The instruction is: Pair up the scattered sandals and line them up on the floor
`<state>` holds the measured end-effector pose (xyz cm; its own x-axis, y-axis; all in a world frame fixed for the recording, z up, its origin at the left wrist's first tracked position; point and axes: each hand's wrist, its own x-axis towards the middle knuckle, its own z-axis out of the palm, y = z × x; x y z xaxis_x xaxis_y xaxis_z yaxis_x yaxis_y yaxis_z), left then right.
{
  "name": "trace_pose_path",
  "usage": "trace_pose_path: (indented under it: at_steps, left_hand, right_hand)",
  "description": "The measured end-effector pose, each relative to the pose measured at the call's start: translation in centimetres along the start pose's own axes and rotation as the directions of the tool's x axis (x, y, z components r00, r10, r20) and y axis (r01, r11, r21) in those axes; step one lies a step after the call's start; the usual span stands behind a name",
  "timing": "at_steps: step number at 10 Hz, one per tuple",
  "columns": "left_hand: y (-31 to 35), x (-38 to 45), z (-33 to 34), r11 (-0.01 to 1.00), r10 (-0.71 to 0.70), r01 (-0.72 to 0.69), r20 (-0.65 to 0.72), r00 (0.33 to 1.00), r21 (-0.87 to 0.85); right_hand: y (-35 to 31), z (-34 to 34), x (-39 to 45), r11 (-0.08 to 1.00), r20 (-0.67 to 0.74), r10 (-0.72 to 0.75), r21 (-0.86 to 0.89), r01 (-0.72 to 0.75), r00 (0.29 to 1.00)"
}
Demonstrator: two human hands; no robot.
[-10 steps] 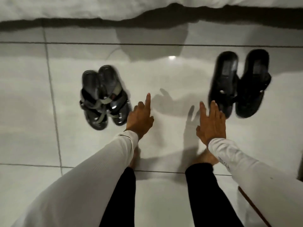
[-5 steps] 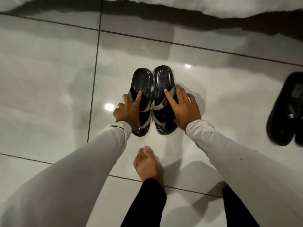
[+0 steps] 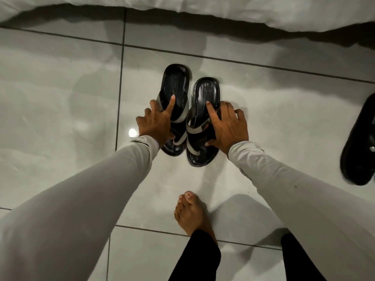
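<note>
Two black sandals with grey straps lie side by side on the glossy tiled floor, heels pointing away from me. My left hand [image 3: 155, 123] grips the left sandal [image 3: 176, 84] from its outer side, index finger on the footbed. My right hand [image 3: 227, 126] grips the right sandal [image 3: 207, 92] the same way, thumb under its strap end. The right sandal sits a little nearer to me than the left. A plain black sandal [image 3: 358, 145] of another pair lies at the right edge, partly cut off.
A white bedsheet [image 3: 263, 9] hangs along the far side, casting a dark shadow on the floor. My bare foot [image 3: 191, 212] stands on the tiles just behind the strapped pair. Grey tile [image 3: 60, 98] stretches to the left.
A second ago both hands hovered between the two pairs. They moved left onto the strapped pair and took hold, and the two sandals have since slid slightly apart and out of line.
</note>
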<state>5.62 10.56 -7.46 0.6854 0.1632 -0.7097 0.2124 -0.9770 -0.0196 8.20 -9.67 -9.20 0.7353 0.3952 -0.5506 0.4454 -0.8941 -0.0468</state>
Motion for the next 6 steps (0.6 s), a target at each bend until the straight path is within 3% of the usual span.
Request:
trace_pose_path:
  at_steps: [2,5,6]
  left_hand:
    - [-1.3,0.6,-0.5,0.995,0.041,-0.037,-0.04,0.998,0.09]
    - [-1.0,-0.9,0.4,0.998,0.002,0.0,-0.036,0.999,0.056]
    - [-0.8,-2.4,-0.3,0.998,-0.01,0.017,-0.097,0.995,0.065]
  right_hand:
    - [-0.8,-0.3,1.5,0.999,-0.02,0.03,0.032,-0.029,0.999]
    - [-1.1,-1.2,1.8,0.995,0.011,0.042,0.09,-0.043,0.999]
    - [-0.6,-2.7,0.3,0.993,0.051,0.043,0.108,-0.048,0.998]
